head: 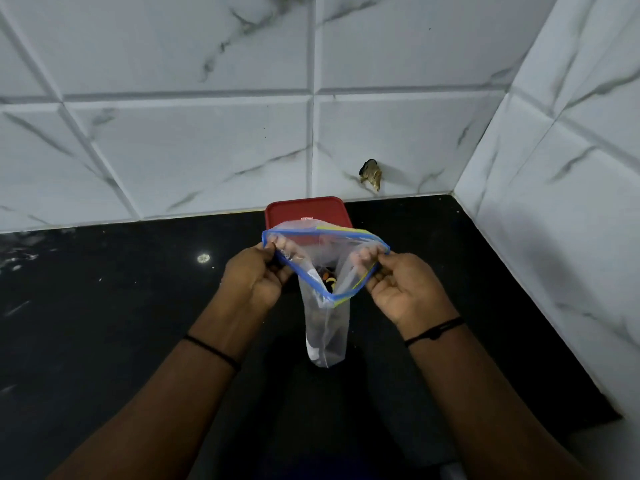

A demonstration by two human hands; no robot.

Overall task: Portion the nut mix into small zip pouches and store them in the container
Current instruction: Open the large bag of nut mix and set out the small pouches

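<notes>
A black worktop [104,306] fills the lower part of the view, meeting a wall of white marble-look tiles [190,150] at the back and another tiled wall on the right, so the scene sits in a corner. Low on the back wall, close to the worktop edge, there is a small dark, ragged hole or stub [371,174]; what it is cannot be told. A small pale spot [203,258] glints on the worktop left of the hands. Against the back wall stands a container with a red lid [294,211]; its near part is hidden behind the pouch, and its body does not show.

The zip pouch [325,327] is clear plastic with a blue zip strip around its mouth, tinged yellow-green in places. The mouth is pulled wide into a rough triangle, and the body hangs down narrow and creased below it. Through the opening some dark pieces with a touch of orange show [327,280]; whether they lie inside the pouch or behind it cannot be told.

The pouch is held up in the air above the worktop, in front of the red lid and between the two hands. The left hand [256,275] pinches the left corner of the mouth, fingers curled over the zip strip. The right hand [398,285] pinches the right corner in the same way, fingertips showing through the plastic. Each wrist wears a thin black band [433,332].
</notes>
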